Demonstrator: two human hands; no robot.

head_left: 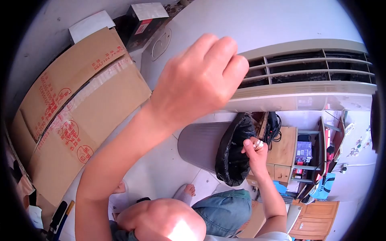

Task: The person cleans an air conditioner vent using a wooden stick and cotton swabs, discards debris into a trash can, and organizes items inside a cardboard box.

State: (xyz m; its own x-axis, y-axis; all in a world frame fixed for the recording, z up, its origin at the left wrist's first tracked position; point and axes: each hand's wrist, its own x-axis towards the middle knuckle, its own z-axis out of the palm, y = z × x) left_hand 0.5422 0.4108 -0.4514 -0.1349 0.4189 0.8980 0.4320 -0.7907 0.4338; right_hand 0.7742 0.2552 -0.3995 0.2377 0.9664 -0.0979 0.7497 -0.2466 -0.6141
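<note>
My left hand (201, 76) is raised in front of the slatted air vent (297, 70), its fingers curled into a fist. Anything inside that fist is hidden. Lower and to the right, my right hand (256, 154) is closed round a small white object (258, 144), too small to identify. This hand is at the opening of a grey bin (199, 140), which appears tilted in the view and is lined with a black plastic bag (231, 160).
A large taped cardboard box (108, 98) fills the left side. Behind it stand a white box (91, 26) and a dark box (146, 24). Wooden drawers (281, 150) and shelves with small boxes (304, 150) are at the right. My bare knee (161, 221) shows below.
</note>
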